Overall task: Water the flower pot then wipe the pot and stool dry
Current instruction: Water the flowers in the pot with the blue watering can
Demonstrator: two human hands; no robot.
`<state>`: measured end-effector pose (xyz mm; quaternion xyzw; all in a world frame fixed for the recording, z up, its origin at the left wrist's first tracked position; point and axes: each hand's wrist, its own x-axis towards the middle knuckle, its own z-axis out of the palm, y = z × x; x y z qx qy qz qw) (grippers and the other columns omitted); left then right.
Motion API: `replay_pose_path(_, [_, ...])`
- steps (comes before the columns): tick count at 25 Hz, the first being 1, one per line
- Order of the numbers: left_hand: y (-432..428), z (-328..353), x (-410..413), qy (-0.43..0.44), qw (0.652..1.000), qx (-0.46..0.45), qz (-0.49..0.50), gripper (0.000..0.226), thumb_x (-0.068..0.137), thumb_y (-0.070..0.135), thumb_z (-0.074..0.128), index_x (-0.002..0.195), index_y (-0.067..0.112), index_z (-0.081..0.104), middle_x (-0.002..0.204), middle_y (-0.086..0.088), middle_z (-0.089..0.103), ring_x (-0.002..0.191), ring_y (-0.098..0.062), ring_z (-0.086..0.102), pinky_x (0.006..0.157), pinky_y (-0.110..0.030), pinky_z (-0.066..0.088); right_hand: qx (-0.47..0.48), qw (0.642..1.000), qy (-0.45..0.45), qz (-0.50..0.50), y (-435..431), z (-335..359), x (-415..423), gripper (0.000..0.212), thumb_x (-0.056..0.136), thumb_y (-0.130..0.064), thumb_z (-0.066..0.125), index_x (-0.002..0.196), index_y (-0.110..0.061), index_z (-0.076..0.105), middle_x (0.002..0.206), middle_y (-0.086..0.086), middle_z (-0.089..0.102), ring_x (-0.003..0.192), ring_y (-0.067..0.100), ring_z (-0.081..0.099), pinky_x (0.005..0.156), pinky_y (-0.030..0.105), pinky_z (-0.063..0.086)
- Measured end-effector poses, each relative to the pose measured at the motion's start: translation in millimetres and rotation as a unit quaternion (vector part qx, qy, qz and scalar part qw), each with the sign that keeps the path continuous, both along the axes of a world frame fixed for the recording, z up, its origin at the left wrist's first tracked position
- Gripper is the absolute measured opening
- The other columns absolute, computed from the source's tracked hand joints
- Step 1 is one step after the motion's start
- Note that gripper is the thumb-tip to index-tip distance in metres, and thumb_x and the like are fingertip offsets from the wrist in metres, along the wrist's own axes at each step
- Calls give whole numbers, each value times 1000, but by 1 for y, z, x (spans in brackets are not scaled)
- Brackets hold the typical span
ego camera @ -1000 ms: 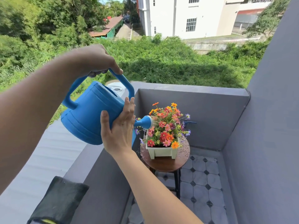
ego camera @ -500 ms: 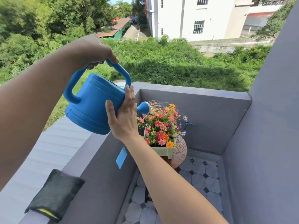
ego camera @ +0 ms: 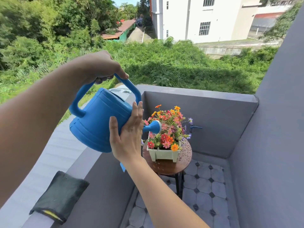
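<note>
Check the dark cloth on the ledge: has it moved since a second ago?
No. The dark cloth lies at the same spot on the ledge, near its inner edge; only the head camera shifted.

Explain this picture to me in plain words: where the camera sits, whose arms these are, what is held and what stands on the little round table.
There is no machine here. The camera is worn on a person's head and looks forward and down, so both arms reach in from below. The left hand has its grip shut around the top handle of a blue watering can. The right hand lies flat and open against the can's side to steady it. Water sprays from the spout over the flowers in a pale pot. The pot stands on a round wooden stool, already dotted with drops. A dark cloth lies on the balcony ledge.
</note>
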<state>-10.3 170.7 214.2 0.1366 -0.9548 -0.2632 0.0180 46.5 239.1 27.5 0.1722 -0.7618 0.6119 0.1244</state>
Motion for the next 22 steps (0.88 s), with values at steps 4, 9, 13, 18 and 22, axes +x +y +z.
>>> replay_pose_path(4, [-6,6,-9,18,1000,12,-6,35,79,23,73,59,5,51,50,-5,38,43,-16,28,42,-25,23,9,1000,17,-19,-4,7,-19,79,87,-62,30,147,-20,3,159,1,-4,146,16,-3,118,49,7])
replay_pose_path(9, [-23,15,-13,36,999,-3,2,35,79,21,73,60,4,50,52,-6,39,44,-16,29,43,-26,24,16,1000,17,-6,-23,17,-28,76,86,-58,28,147,-22,0,159,1,-5,146,16,-2,117,50,7])
replay_pose_path(13, [-40,18,-12,14,1000,-21,-6,31,78,23,73,66,-1,58,51,-6,39,42,-16,28,42,-23,23,4,1000,-8,1,-43,20,-16,78,85,-59,27,148,-21,0,159,-1,-7,145,14,-5,118,47,5])
replay_pose_path(18, [-43,11,-8,-25,999,-22,-37,30,77,23,74,75,-5,64,51,-4,38,42,-15,27,41,-23,22,4,1000,-22,-6,-51,13,6,83,81,-69,21,147,-24,-3,158,-6,-13,145,11,-10,119,43,2])
replay_pose_path(22, [-29,9,-10,-27,998,-17,-59,33,78,21,74,59,4,54,50,-3,37,41,-14,26,39,-22,22,-5,1000,-21,-22,-39,10,6,80,85,-64,28,147,-23,-3,157,-6,-13,145,11,-12,119,44,1])
